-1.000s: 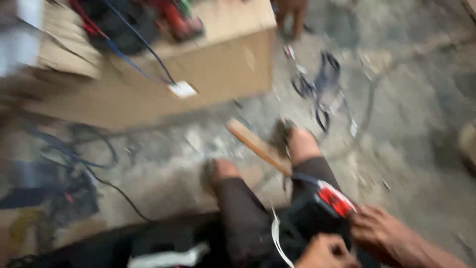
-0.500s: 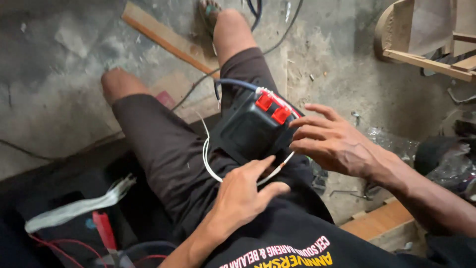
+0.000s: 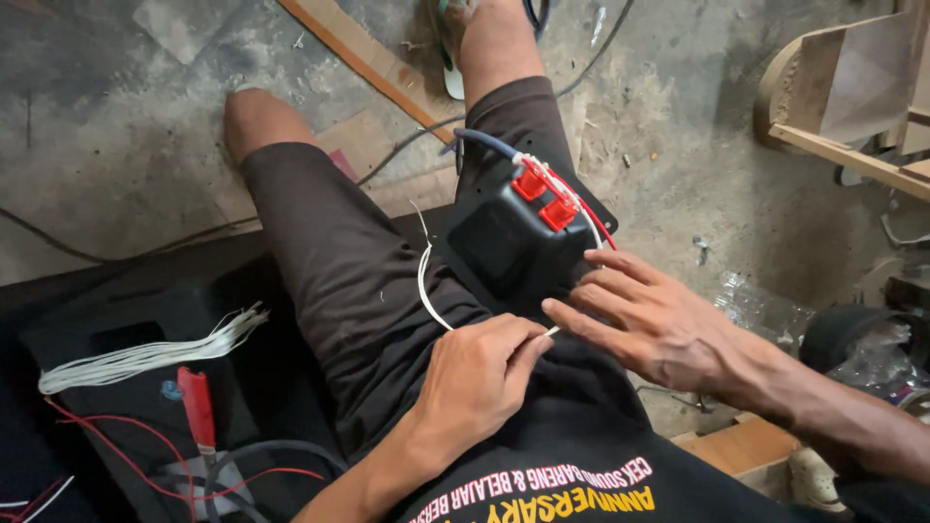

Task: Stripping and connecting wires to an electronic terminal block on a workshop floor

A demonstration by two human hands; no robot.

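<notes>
A black terminal box [image 3: 509, 247] is rested on the right thigh. A white wire [image 3: 424, 283], just left of the box, is pinched in the left hand [image 3: 475, 383]; the right hand [image 3: 654, 324] is spread open, fingertips touching the box. A slipped wire could be caused by a sideways tug. A white wire bundle [image 3: 145, 353] and a red-handled tool [image 3: 199, 407] are lying well left of the box.

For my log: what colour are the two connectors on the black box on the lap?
Red connectors on the black box, clearest in the head view.
</notes>
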